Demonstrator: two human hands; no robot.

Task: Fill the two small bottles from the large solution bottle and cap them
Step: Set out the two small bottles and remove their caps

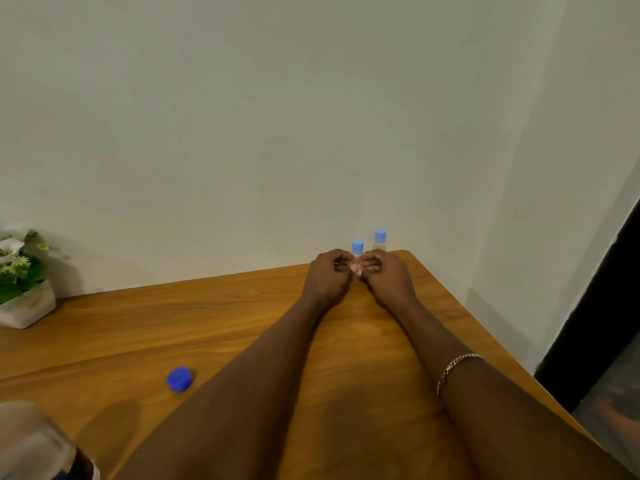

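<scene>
Standing upright at the far edge of the wood-grain worktop (145,327) were two small clear cylinders, round blue caps pointing up: the nearer bottle (357,246) and the farther bottle (380,236). The left hand (327,276) and right hand (388,276) met, fingers curled, before the nearer bottle; whether they gripped it, I couldn't tell. A loose blue cap (179,379) lay mid-worktop, and the large bottle (33,445) was a blur at the near left.
</scene>
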